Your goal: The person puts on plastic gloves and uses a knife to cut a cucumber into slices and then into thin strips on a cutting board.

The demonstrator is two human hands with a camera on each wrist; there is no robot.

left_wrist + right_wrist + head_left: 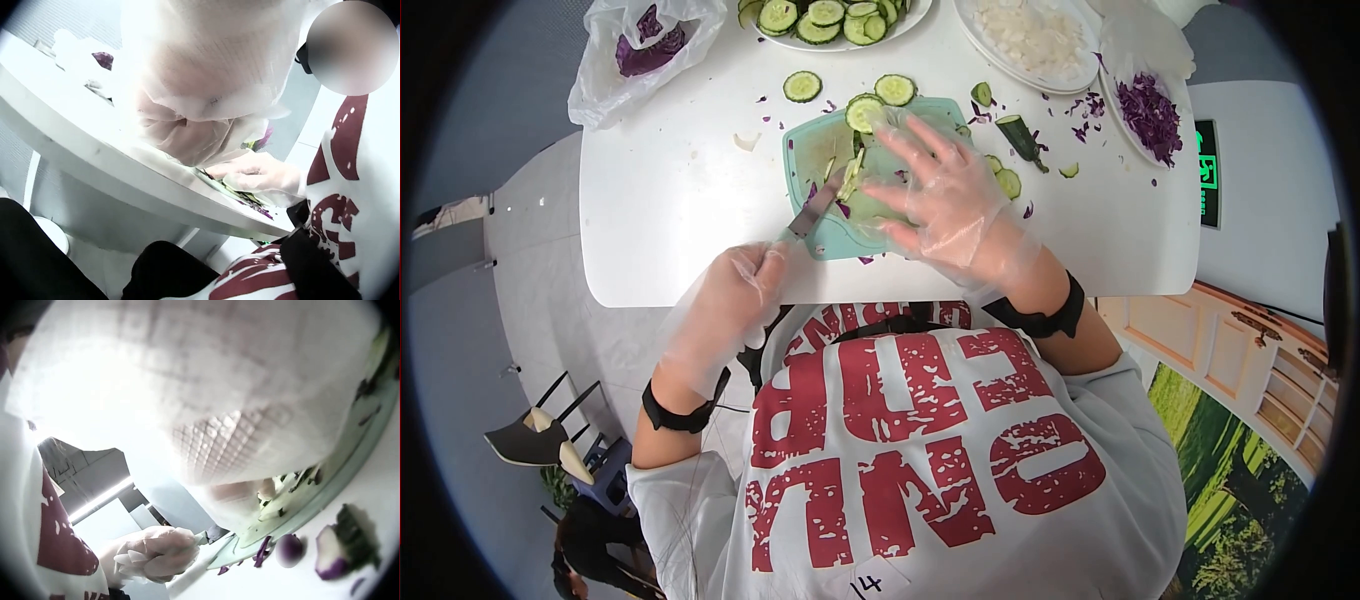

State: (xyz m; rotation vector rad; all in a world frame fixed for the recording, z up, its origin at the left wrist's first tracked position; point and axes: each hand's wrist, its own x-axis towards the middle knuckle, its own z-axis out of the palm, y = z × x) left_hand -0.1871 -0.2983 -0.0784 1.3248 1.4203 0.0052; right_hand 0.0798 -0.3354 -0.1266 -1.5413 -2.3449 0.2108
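My left hand (735,295), in a clear plastic glove, grips a knife (813,212) by its handle. The blade reaches over the left part of the pale green cutting board (800,150), its tip beside thin cucumber strips (852,180). My gloved right hand (955,205) spreads over the right side of the board, fingers extended toward the strips. Near its fingertips a cucumber slice (863,113) lies at the board's far edge. In the right wrist view the left hand (159,553) shows beyond the board with its fingers curled; the glove hides much of the right fingers.
Behind the board stand a plate of cucumber slices (825,20) and a plate of white pieces (1030,40). Shredded purple cabbage (1148,115) lies far right, near a cucumber end (1022,140). A plastic bag (600,75) with cabbage sits far left. Scraps dot the white table (660,230).
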